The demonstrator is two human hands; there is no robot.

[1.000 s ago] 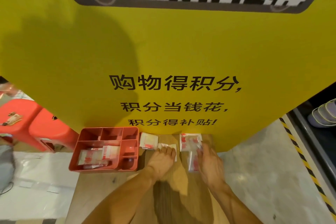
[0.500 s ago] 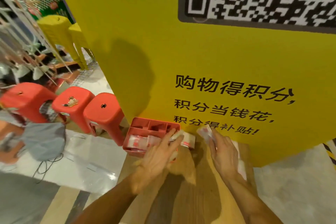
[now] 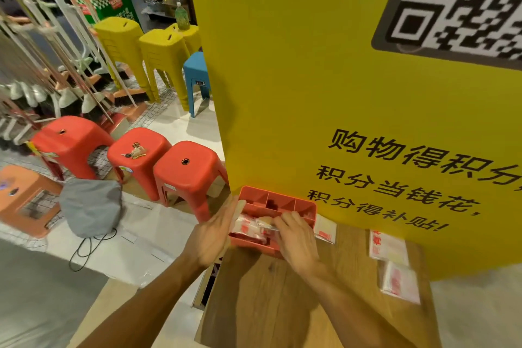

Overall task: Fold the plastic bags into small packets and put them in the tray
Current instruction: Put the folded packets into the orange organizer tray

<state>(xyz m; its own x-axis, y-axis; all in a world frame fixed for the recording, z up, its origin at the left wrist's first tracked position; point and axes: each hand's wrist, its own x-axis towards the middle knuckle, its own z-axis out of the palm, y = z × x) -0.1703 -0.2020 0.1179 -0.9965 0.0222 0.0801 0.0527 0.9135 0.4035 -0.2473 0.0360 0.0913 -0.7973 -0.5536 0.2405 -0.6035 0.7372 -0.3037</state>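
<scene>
Head view: both hands [image 3: 296, 240] press folded bags [image 3: 248, 227] into tray [image 3: 278, 202]

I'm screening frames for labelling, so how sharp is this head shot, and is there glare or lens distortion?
Head view: the left hand and right hand at the red tray are motion-blurred; the packets on the wooden table look soft; the yellow board bows from wide-angle distortion; lighting is even, with no strong glare.
</scene>
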